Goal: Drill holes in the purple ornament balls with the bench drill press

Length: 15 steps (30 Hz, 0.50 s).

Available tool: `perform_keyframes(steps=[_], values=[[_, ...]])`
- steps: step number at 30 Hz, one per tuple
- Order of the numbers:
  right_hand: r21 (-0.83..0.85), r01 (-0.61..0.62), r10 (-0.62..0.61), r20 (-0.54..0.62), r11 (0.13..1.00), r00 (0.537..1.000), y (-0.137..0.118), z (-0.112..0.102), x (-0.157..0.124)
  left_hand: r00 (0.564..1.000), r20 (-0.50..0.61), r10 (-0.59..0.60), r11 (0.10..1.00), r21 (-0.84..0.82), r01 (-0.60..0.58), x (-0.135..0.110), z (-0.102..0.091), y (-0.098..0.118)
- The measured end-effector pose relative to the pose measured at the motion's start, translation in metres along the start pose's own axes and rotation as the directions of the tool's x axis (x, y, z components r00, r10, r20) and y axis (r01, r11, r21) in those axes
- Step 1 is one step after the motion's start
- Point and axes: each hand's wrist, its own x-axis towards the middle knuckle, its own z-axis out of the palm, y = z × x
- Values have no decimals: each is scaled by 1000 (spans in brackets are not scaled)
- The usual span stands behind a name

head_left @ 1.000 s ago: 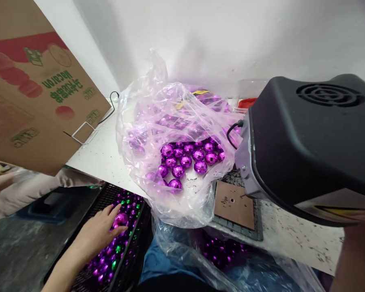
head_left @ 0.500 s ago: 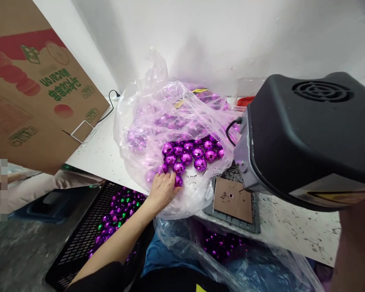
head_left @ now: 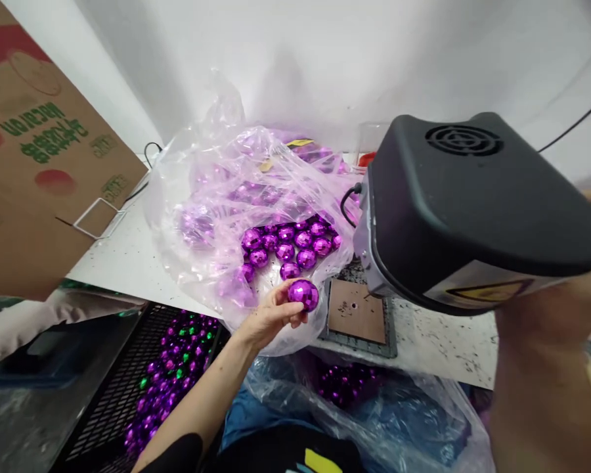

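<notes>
Head view
Left hand: the left hand (head_left: pixel 270 316) pinches a purple faceted ball (head_left: pixel 303 294) between thumb and fingertips, fingers curled around its lower left side.
Ball: it sits at the top right of the grasp, lifted just off the white table (head_left: pixel 128 253), at the front lip of the clear plastic bag (head_left: pixel 217 197).
Beyond the grip: more purple balls (head_left: pixel 285 243) lie heaped inside the bag.
Right of the grip: a brown pad with a hole (head_left: pixel 357 311) lies under the black machine head (head_left: pixel 467 197).
Below left of the grip: a black crate (head_left: pixel 128 387) holds purple and green balls.
Right hand: the right hand (head_left: pixel 546 315) is a blur beneath the machine head; whether it grips cannot be told.
</notes>
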Motion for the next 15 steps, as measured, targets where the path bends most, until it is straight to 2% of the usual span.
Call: perform_keyframes(steps=[4,8,11,15], values=[[18,6,-7,13,1000,1000,-13,1,3,990,105,-96,992,-69,103,14,24,-17],[63,-1,-2,40,998,999,-20,-1,4,986,117,-118,988,-83,129,32,34,-31],[99,-11,5,57,995,998,-23,-2,3,993,66,-97,995,26,96,42,37,-39],[131,-23,14,70,991,997,-22,-1,1,999,-8,-36,959,282,37,49,44,-46]])
